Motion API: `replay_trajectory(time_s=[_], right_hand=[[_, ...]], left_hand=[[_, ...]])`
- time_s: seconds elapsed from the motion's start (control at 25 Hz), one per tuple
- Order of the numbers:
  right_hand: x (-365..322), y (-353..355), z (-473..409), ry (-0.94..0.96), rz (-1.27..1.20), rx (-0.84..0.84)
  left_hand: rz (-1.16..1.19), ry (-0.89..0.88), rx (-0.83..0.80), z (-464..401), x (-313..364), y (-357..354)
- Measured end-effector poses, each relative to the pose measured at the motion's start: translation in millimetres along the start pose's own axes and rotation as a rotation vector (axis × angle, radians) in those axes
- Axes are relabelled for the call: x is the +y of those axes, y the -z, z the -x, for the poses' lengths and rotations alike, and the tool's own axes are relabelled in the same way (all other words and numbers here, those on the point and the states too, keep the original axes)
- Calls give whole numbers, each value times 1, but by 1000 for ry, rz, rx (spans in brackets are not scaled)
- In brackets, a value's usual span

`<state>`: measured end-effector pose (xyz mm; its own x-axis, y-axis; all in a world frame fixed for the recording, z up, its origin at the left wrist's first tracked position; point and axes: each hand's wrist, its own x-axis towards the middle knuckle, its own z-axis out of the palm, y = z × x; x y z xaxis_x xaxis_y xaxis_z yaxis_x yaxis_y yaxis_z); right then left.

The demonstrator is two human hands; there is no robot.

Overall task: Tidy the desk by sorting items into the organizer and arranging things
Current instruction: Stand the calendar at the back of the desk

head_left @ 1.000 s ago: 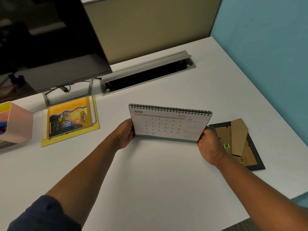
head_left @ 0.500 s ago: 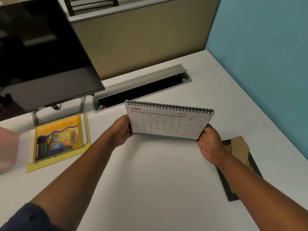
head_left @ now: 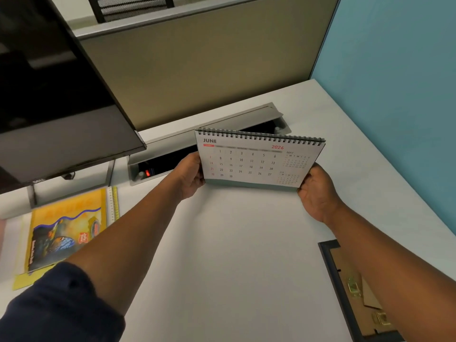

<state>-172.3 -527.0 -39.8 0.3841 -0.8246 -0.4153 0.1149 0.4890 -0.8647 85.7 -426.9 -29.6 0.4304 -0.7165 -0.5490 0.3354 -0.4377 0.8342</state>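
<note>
A spiral-bound desk calendar showing June 2026 is held upright just above the white desk, in front of the open cable tray. My left hand grips its left edge and my right hand grips its lower right corner. A picture frame lies face down at the right front, partly under my right forearm. A yellow booklet lies on a yellow folder at the left.
A dark monitor on a stand fills the upper left. An open grey cable tray runs along the desk's back edge below a beige partition. A blue wall bounds the desk on the right.
Both hands have carried the calendar away from me toward the cable tray. The view tilted up, so the frame and booklet sit lower and the pink organizer at the left has left view.
</note>
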Motion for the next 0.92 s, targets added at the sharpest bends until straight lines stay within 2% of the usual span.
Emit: replay_trajectory(time_s=[0.36, 0.72, 0.92], right_hand=[[-4, -1, -37, 5, -17, -19], [0, -6, -46, -15, 7, 36], [0, -11, -54, -20, 34, 6]], left_hand=[[30, 10, 40, -35, 1, -4], [53, -25, 71, -39, -5, 0], [100, -47, 134, -40, -3, -1]])
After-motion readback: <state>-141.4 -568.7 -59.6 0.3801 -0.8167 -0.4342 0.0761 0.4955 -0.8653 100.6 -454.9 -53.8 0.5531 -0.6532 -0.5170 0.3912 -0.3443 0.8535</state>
